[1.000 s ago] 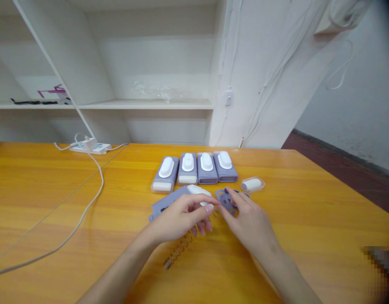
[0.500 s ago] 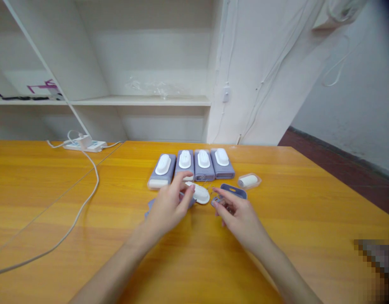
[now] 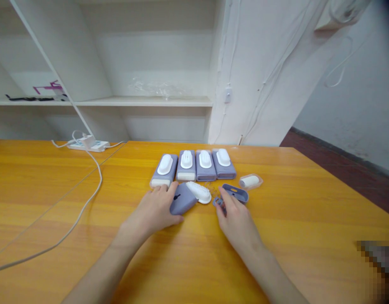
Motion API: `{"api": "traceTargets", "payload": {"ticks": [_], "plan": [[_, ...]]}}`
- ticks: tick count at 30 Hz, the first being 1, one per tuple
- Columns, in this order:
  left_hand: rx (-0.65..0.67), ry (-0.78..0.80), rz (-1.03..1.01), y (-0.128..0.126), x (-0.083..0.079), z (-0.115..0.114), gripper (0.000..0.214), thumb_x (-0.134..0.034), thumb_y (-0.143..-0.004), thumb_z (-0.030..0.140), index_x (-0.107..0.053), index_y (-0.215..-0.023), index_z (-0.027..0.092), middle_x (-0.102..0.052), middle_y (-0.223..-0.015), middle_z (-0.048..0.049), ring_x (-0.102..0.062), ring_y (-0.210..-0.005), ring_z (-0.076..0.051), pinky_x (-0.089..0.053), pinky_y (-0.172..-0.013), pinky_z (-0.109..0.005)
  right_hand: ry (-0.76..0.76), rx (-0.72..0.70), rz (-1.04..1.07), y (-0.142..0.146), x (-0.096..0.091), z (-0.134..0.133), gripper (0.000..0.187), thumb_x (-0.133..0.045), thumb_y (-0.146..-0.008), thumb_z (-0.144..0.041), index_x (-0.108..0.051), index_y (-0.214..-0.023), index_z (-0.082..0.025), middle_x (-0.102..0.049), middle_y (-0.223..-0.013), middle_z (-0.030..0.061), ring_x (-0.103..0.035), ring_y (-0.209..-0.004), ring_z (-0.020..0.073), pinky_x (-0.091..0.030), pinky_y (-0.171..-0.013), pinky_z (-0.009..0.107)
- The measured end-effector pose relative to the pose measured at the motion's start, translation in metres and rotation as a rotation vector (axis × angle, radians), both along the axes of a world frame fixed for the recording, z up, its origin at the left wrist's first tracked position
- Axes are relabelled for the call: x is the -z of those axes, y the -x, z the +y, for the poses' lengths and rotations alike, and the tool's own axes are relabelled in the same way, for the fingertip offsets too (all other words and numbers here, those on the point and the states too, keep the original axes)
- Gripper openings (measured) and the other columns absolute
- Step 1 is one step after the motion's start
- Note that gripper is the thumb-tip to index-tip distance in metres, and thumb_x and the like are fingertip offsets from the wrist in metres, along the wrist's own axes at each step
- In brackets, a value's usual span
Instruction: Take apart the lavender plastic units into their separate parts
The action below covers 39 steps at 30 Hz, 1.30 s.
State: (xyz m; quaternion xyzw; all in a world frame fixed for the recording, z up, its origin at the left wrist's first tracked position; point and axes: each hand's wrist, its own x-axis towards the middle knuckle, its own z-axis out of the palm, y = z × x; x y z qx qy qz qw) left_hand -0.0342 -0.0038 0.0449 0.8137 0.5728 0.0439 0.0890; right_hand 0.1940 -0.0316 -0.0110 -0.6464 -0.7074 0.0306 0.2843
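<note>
One clear case [image 3: 260, 180] beyond the right hand [image 3: 237, 217] holds a cylinder [image 3: 249, 181].

Two hands [image 3: 155, 207] [image 3: 240, 217], four white-topped purple units [image 3: 205, 160], one bristled white piece [image 3: 201, 193]

Around the brush piece [image 3: 199, 193]
Casing [image 3: 184, 199] left of it, shell [image 3: 241, 193] right of it, row of holders [image 3: 191, 169] behind it.

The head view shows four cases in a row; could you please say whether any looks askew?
Yes, the leftmost case appears slanted and sits slightly nearer the camera than the other three cases, breaking the line.
</note>
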Motion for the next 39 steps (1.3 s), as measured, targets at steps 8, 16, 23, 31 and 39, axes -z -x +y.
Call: {"api": "traceTargets", "payload": {"ticks": [8,16,23,31,39], "plan": [[0.02,0.33,-0.541,0.016,-0.016,0.012,0.074,-0.064,-0.074,0.056,-0.039,-0.134,0.021,-0.067,-0.098,-0.0084,-0.064,-0.083,-0.024,-0.047,-0.068,-0.031,0.041,0.079,-0.216,0.003,-0.004,-0.004,0.041,-0.045,-0.092,-0.023,-0.051,-0.132,-0.017,-0.065,-0.11,0.013,-0.068,-0.08,0.0283,-0.051,-0.062,0.036],[-0.094,0.849,-1.279,0.027,-0.013,0.018,0.072,-0.052,-0.081,0.059,-0.043,-0.134,0.012,-0.068,-0.105,-0.016,-0.067,-0.088,-0.027,-0.052,-0.073,-0.035,-0.003,0.151,-0.287,0.001,-0.003,-0.003,0.035,-0.051,-0.091,-0.026,-0.056,-0.125,-0.02,-0.066,-0.104,0.0065,-0.067,-0.079,0.0246,-0.047,-0.058,0.033],[0.169,0.504,-1.434,0.007,-0.01,0.013,0.077,-0.071,-0.068,0.047,-0.041,-0.134,0.019,-0.062,-0.12,-0.0147,-0.061,-0.103,-0.031,-0.049,-0.086,-0.042,-0.288,0.141,-0.176,0.001,-0.005,-0.004,0.033,-0.052,-0.092,-0.028,-0.058,-0.123,-0.018,-0.065,-0.103,0.0073,-0.063,-0.089,0.0231,-0.046,-0.07,0.032],[0.336,-0.183,-0.472,-0.004,-0.03,-0.009,0.08,-0.076,-0.063,0.024,-0.043,-0.136,0.028,-0.051,-0.129,-0.0069,-0.047,-0.118,-0.026,-0.038,-0.103,-0.041,-0.423,0.136,-0.136,-0.009,-0.01,0.001,0.029,-0.053,-0.09,-0.025,-0.063,-0.115,-0.014,-0.065,-0.097,0.0089,-0.058,-0.091,0.0252,-0.045,-0.08,0.035],[0.36,0.004,-0.222,-0.009,-0.003,-0.006,0.091,-0.081,-0.057,0.047,-0.047,-0.138,0.023,-0.058,-0.117,-0.0091,-0.054,-0.106,-0.029,-0.045,-0.093,-0.042,-0.423,0.256,-0.167,-0.037,-0.014,0.013,0.028,-0.051,-0.09,-0.023,-0.065,-0.111,-0.012,-0.066,-0.095,0.012,-0.056,-0.089,0.0274,-0.043,-0.08,0.038]]}}
